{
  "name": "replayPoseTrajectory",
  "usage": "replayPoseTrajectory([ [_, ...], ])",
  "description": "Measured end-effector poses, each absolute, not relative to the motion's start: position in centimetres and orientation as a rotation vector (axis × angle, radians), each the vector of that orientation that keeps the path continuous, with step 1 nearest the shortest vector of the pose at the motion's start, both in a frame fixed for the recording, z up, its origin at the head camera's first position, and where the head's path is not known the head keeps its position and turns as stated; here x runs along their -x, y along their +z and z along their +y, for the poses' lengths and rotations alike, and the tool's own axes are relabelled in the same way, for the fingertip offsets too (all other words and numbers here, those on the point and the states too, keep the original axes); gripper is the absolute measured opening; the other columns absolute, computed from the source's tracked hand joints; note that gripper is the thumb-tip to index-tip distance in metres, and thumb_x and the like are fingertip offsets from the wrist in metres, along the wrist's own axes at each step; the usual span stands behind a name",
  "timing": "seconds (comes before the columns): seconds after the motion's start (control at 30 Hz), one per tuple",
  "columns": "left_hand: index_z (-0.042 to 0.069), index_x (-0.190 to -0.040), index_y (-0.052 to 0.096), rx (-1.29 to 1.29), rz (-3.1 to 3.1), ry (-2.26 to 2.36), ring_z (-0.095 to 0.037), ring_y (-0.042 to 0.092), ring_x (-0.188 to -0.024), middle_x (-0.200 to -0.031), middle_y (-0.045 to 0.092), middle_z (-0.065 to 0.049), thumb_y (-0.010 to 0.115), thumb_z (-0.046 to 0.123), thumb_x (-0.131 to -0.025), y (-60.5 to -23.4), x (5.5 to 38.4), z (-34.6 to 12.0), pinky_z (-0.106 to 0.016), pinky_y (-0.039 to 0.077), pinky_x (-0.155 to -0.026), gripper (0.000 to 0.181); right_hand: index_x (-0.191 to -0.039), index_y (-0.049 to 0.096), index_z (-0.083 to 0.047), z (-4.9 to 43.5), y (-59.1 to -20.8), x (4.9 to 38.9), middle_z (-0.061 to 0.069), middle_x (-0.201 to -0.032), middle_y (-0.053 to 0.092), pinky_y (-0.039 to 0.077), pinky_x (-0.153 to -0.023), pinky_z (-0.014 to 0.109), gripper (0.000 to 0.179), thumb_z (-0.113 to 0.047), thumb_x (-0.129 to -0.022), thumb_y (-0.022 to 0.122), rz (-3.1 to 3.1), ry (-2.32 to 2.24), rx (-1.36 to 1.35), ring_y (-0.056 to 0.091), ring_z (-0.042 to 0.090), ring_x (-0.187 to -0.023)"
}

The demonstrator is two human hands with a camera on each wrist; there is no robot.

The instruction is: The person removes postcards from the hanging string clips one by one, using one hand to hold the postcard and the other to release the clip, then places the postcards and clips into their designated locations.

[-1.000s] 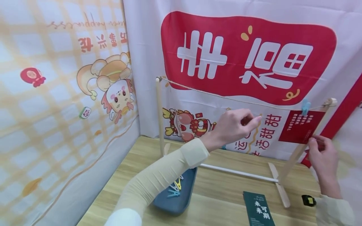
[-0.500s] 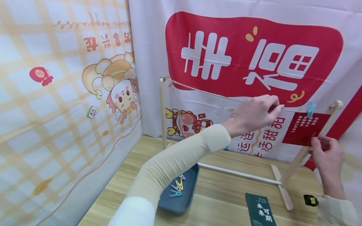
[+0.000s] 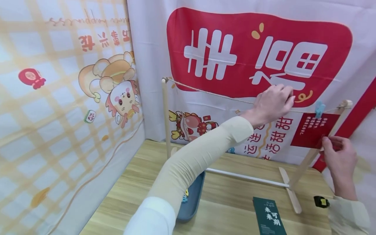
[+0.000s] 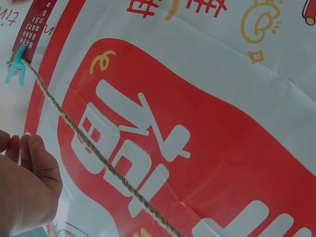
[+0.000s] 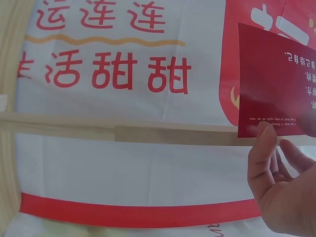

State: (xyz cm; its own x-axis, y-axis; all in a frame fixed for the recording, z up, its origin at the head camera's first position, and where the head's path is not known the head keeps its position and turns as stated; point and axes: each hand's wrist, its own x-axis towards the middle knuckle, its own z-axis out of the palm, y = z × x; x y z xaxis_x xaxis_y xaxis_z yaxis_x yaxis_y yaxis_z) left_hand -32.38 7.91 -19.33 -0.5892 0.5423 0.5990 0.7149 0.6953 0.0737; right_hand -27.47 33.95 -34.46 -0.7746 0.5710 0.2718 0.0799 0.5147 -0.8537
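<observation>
A red card [image 3: 314, 130] with white print hangs from a thin rope [image 3: 202, 91], fastened by a light-blue clothespin [image 3: 320, 109]. My right hand [image 3: 342, 163] pinches the card's lower corner beside the rack's wooden post; in the right wrist view the fingers [image 5: 264, 148] sit at the card's bottom edge. My left hand [image 3: 273, 102] is raised near the rope, left of the clothespin, its fingers loosely bent. Nothing shows between those fingers [image 4: 44, 160] in the left wrist view, where the clothespin [image 4: 19, 64] appears above them.
The wooden rack [image 3: 165, 114] stands on the table with a white lower bar [image 3: 246, 178]. A blue-grey tray [image 3: 195, 199] with clothespins is partly hidden by the left sleeve. A dark green card [image 3: 268, 215] lies in front of the rack. Printed cloth hangs behind.
My left hand has moved right and up along the rope towards the clothespin. The right hand stays at the red card's lower corner. The left sleeve now covers more of the tray.
</observation>
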Motion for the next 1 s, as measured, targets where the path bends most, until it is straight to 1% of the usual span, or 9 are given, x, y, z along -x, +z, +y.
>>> replayPoseTrajectory([
  [0.17,0.022,-0.119,0.06,0.949,-2.328,-0.408,0.0,0.056,-0.098,-0.118,0.064,0.009,0.052,0.038,-0.098,-19.8,32.8,8.5,-0.006,0.041,-0.088,0.027,-0.131,0.053,-0.021,33.9,-34.5,27.6,-0.027,-0.089,0.045,0.047,-0.051,0.009,0.042,-0.043,-0.096,0.057,-2.238,1.222,0.494,0.049,-0.008,-0.071],
  [0.23,0.022,-0.121,0.058,0.942,-2.331,-0.388,0.0,0.056,-0.102,-0.121,0.063,0.009,0.052,0.039,-0.098,-20.0,32.9,9.0,-0.006,0.04,-0.089,0.029,-0.13,0.053,-0.019,33.8,-34.6,27.6,-0.027,-0.089,0.045,0.047,-0.05,0.01,0.042,-0.043,-0.095,0.058,-2.251,1.219,0.484,0.05,-0.008,-0.07],
  [0.3,0.022,-0.123,0.057,0.922,-2.344,-0.375,0.0,0.056,-0.105,-0.123,0.062,0.009,0.051,0.039,-0.099,-20.3,33.0,9.6,-0.006,0.04,-0.09,0.03,-0.133,0.052,-0.016,33.8,-34.8,27.6,-0.026,-0.089,0.045,0.047,-0.05,0.01,0.047,-0.044,-0.095,0.058,-2.27,1.205,0.478,0.05,-0.008,-0.07],
  [0.43,0.023,-0.125,0.057,0.895,-2.33,-0.4,0.0,0.056,-0.108,-0.125,0.062,0.01,0.051,0.038,-0.099,-20.7,33.0,11.4,-0.006,0.04,-0.092,0.031,-0.13,0.052,-0.02,33.6,-34.9,28.0,-0.027,-0.089,0.042,0.044,-0.05,0.008,0.043,-0.044,-0.095,0.057,-2.229,1.173,0.516,0.048,-0.009,-0.068],
  [0.57,0.024,-0.131,0.056,0.903,-2.314,-0.407,0.001,0.057,-0.101,-0.125,0.063,0.011,0.05,0.04,-0.1,-21.0,32.9,13.2,-0.006,0.042,-0.085,0.036,-0.135,0.049,-0.023,33.5,-34.8,28.1,-0.028,-0.091,0.04,0.042,-0.05,0.006,0.045,-0.043,-0.096,0.056,-2.174,1.198,0.559,0.047,-0.01,-0.069],
  [0.67,0.026,-0.136,0.054,0.867,-2.325,-0.368,0.002,0.057,-0.097,-0.125,0.062,0.013,0.051,0.042,-0.099,-21.2,32.9,14.0,-0.005,0.042,-0.081,0.041,-0.131,0.049,-0.027,33.4,-34.7,28.1,-0.026,-0.093,0.042,0.045,-0.05,0.007,0.04,-0.041,-0.094,0.059,-2.17,1.267,0.547,0.05,-0.011,-0.066],
  [0.77,0.027,-0.139,0.051,0.823,-2.355,-0.366,0.003,0.058,-0.097,-0.126,0.062,0.015,0.051,0.045,-0.098,-21.3,33.2,14.3,-0.005,0.043,-0.081,0.044,-0.122,0.048,-0.03,33.3,-34.7,28.0,-0.023,-0.094,0.045,0.047,-0.051,0.009,0.034,-0.04,-0.093,0.063,-2.166,1.316,0.518,0.054,-0.01,-0.062],
  [0.93,0.026,-0.137,0.051,0.855,-2.44,-0.389,0.003,0.055,-0.09,-0.12,0.063,0.014,0.051,0.046,-0.098,-21.5,33.5,14.8,-0.004,0.042,-0.076,0.043,-0.123,0.048,-0.029,33.3,-35.0,28.1,-0.024,-0.095,0.044,0.047,-0.052,0.007,0.038,-0.04,-0.091,0.066,-2.153,1.31,0.514,0.053,-0.009,-0.068],
  [1.0,0.025,-0.136,0.051,0.87,-2.461,-0.405,0.002,0.055,-0.091,-0.118,0.063,0.013,0.051,0.045,-0.099,-21.6,33.6,15.1,-0.005,0.043,-0.077,0.042,-0.121,0.048,-0.028,33.4,-35.1,28.1,-0.023,-0.095,0.044,0.047,-0.051,0.008,0.036,-0.039,-0.091,0.066,-2.142,1.299,0.503,0.053,-0.008,-0.068],
])
